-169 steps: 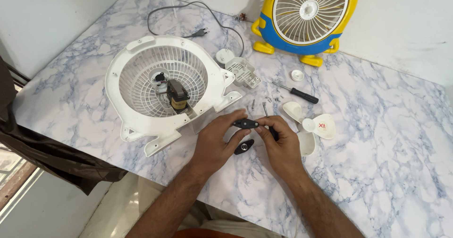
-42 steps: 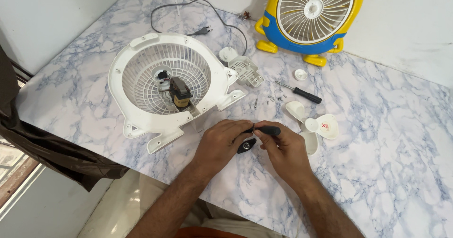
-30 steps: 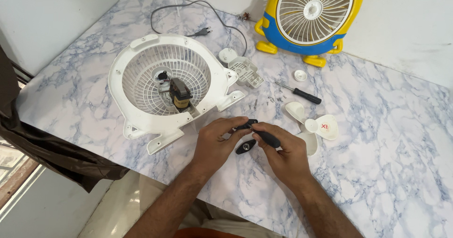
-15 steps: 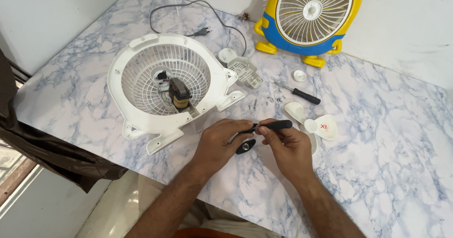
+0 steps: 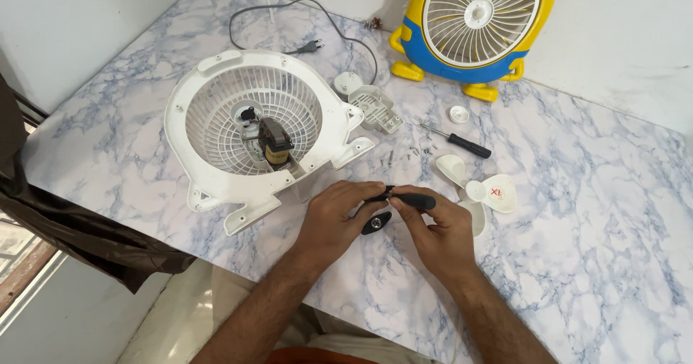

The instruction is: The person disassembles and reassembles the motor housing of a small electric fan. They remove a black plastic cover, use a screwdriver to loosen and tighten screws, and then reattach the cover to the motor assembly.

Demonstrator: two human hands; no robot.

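My right hand (image 5: 439,228) grips a black-handled tool (image 5: 413,201), held level over the marble table (image 5: 130,147). My left hand (image 5: 338,216) pinches the tool's tip end between thumb and fingers. A small black oval part (image 5: 376,224) lies on the table just below and between both hands. The open white fan housing (image 5: 253,129), with its motor (image 5: 274,141) exposed in the middle, lies left of and beyond my left hand.
A white fan blade (image 5: 480,191) lies right of my right hand. A black-handled screwdriver (image 5: 457,141) and several loose screws (image 5: 422,149) lie farther back, beside a white grid cover (image 5: 375,107). A yellow and blue fan (image 5: 473,24) stands at the wall. A grey power cord (image 5: 303,24) trails behind.
Both hands stay over the same spot. The black tool in my right hand has swung between tilted and level while my left fingers stayed at its tip. The black oval part has not moved.
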